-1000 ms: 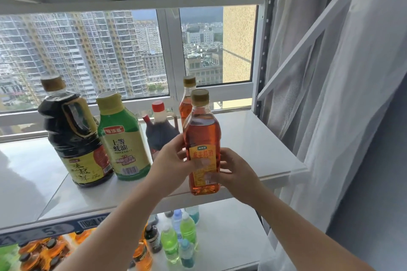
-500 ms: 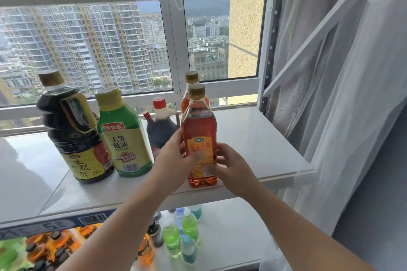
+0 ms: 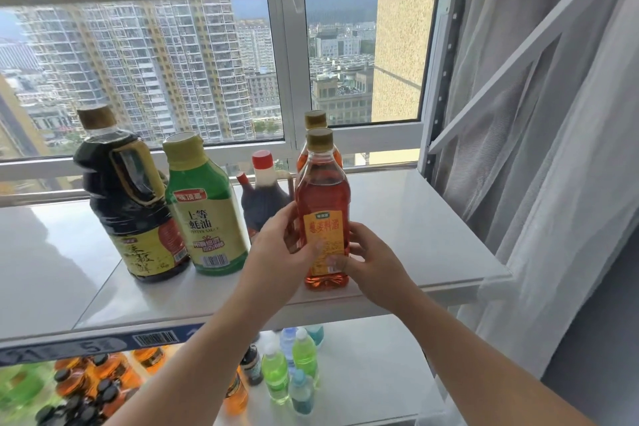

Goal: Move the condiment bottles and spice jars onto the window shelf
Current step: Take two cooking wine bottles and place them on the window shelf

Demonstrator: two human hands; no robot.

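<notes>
Lowered since a second ago, the amber clear-plastic bottle (image 3: 323, 190) stands near the front edge of the white window shelf (image 3: 432, 235); left hand (image 3: 276, 249) and right hand (image 3: 375, 261) both grip it, so release seems next.

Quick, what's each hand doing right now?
Left hand: holding the amber bottle, fingers curled round it.
Right hand: holding the same bottle.
</notes>
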